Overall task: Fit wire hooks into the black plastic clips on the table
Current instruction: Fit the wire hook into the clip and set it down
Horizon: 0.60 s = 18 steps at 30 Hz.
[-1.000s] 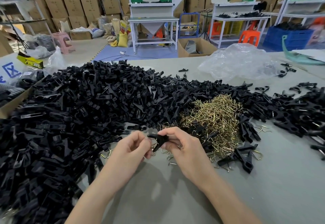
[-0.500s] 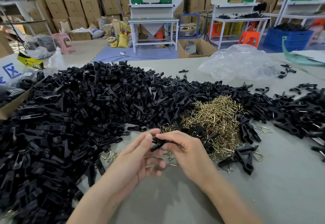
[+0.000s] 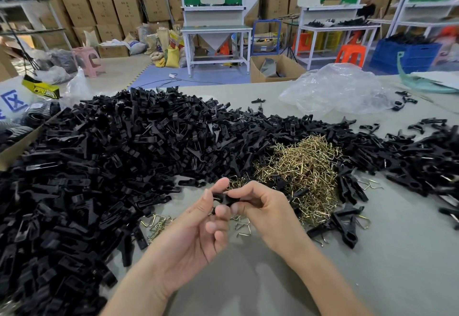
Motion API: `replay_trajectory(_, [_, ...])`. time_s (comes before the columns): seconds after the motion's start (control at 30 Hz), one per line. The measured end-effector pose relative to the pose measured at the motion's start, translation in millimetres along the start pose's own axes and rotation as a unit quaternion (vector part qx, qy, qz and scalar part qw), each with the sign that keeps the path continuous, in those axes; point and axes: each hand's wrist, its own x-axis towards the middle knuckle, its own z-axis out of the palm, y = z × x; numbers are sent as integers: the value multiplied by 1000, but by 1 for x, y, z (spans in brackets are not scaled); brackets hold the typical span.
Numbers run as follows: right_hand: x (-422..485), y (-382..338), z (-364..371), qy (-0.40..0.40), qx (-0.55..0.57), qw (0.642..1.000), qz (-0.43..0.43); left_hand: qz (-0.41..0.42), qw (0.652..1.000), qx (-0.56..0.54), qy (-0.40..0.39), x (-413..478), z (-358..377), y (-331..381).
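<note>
One black plastic clip (image 3: 224, 198) is held above the grey table (image 3: 372, 266), pinched from both sides. My left hand (image 3: 198, 223) has it between thumb and fingertips, palm turned up. My right hand (image 3: 265, 206) grips its right end with curled fingers. Whether a wire hook sits in this clip is hidden by my fingers. A heap of brass-coloured wire hooks (image 3: 303, 174) lies just right of my hands. A huge pile of black clips (image 3: 99, 166) fills the left and back of the table.
Loose hooks (image 3: 159, 223) lie under my hands. Several clips with hooks (image 3: 345, 226) sit to the right, more black clips (image 3: 427, 164) at far right. A crumpled clear plastic bag (image 3: 340, 89) lies at the back. A cardboard box (image 3: 15, 149) stands at the left edge.
My left hand has turned palm-up and its fingers have closed onto the clip from below. The clip stays between both hands, slightly higher.
</note>
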Motion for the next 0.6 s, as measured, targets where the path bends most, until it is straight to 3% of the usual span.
replay_trajectory(0.6, [3,-9,-6,-11,123,992,37,32,996,3,78,0,12,-4])
